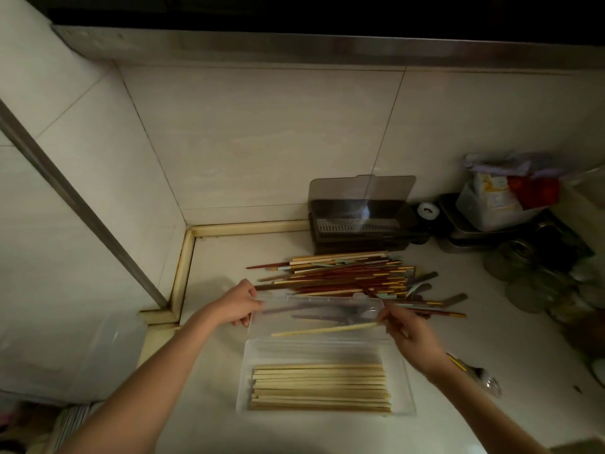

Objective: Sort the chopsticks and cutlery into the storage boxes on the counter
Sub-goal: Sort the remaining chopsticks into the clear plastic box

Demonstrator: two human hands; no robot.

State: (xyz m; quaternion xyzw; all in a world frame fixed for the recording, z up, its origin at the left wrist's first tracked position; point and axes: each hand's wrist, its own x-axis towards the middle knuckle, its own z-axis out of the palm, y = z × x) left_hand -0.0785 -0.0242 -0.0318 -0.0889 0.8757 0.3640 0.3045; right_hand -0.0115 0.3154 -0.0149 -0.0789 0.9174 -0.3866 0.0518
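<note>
Now the right hand [404,332] pinches a pale chopstick [324,329] lengthwise over the clear box [244,381] — left hand [240,304] grips its lid [327,306].

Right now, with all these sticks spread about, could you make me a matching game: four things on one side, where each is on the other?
1. pale bamboo chopstick
2. stack of pale chopsticks
3. pile of dark red chopsticks
4. dark smoky plastic box

a. against the wall tiles
b. on the counter behind the lid
c. in the clear box
d. pinched by the right hand

Pairs: 1-d, 2-c, 3-b, 4-a
</note>
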